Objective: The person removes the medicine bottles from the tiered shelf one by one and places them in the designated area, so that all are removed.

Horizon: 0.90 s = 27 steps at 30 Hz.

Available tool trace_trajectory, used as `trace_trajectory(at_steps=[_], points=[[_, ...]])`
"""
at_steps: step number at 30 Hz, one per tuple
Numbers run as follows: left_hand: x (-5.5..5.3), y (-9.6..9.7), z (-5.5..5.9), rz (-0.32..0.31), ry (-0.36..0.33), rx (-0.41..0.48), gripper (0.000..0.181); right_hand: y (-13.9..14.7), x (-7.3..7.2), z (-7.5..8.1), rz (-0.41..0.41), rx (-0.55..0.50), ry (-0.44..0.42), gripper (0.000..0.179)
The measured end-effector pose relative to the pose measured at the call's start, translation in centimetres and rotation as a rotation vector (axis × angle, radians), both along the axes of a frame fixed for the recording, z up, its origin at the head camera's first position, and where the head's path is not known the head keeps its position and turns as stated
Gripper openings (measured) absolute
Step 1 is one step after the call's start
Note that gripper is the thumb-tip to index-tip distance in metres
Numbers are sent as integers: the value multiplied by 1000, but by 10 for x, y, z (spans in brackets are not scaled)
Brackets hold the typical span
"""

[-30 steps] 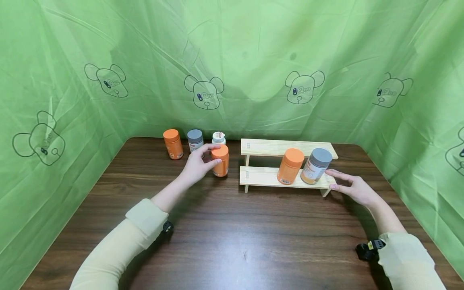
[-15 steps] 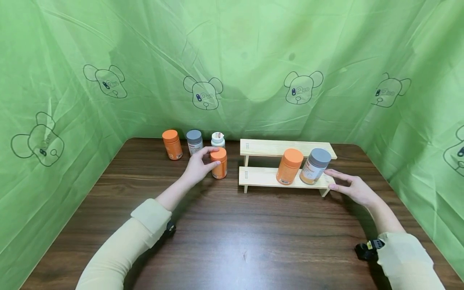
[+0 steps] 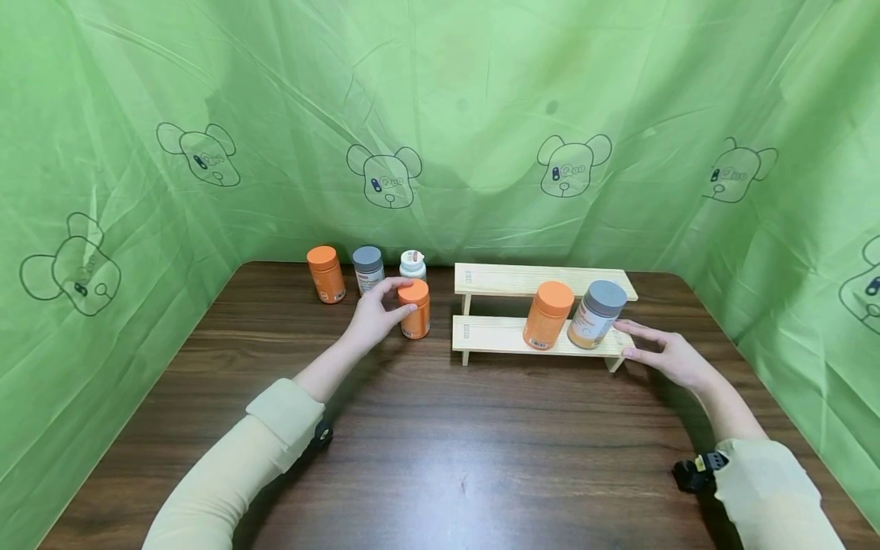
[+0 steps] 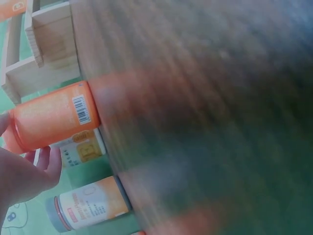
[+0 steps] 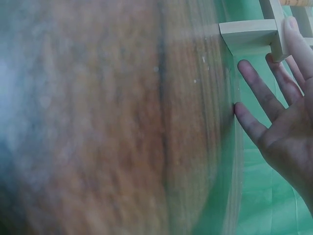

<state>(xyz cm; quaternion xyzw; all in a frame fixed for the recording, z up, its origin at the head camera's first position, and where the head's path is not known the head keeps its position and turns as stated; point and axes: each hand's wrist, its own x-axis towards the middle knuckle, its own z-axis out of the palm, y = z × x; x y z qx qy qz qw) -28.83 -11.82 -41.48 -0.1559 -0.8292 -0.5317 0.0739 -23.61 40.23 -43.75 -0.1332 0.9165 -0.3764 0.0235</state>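
My left hand [image 3: 373, 315] grips an orange supplement bottle [image 3: 416, 319] near its lid, thumb at the front and fingers behind. In the left wrist view this bottle [image 4: 54, 117] stands upright on the table, its barcode showing. To the right is a two-step wooden rack [image 3: 491, 332]. Its lower step carries another orange bottle [image 3: 547, 319] and a grey-lidded bottle [image 3: 593, 322]. At the rack's right end is my right hand [image 3: 677, 359], thumb and forefinger tips right at the lower step. The right wrist view shows its fingers spread and mostly straight, holding nothing.
Along the table's back left stand an orange bottle [image 3: 327, 276], a grey-lidded bottle [image 3: 369, 267] and a small white bottle [image 3: 413, 263], partly hidden by the gripped one. Green cloth [image 3: 454, 114] hangs around the back and sides of the brown wooden table [image 3: 440, 443].
The left hand and its orange bottle have shifted slightly toward the front of the table, exposing more of the white bottle behind. The right hand stays at the rack's end.
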Motion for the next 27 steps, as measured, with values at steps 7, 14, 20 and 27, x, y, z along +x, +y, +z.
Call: trace_trajectory(at_steps=[7, 14, 20, 27], points=[[0, -3, 15, -14, 44, 18, 44, -1, 1, 1, 6, -6, -23, 53], [3, -3, 35, -5, 37, -26, 47, 1, -1, -1, 16, -3, -16, 53], [6, 3, 53, -22, 71, -4, 51, 1, -1, -1, 15, -3, -19, 53], [13, 15, 72, -36, 73, 38, 51, 1, -1, -1, 9, -4, -33, 53]])
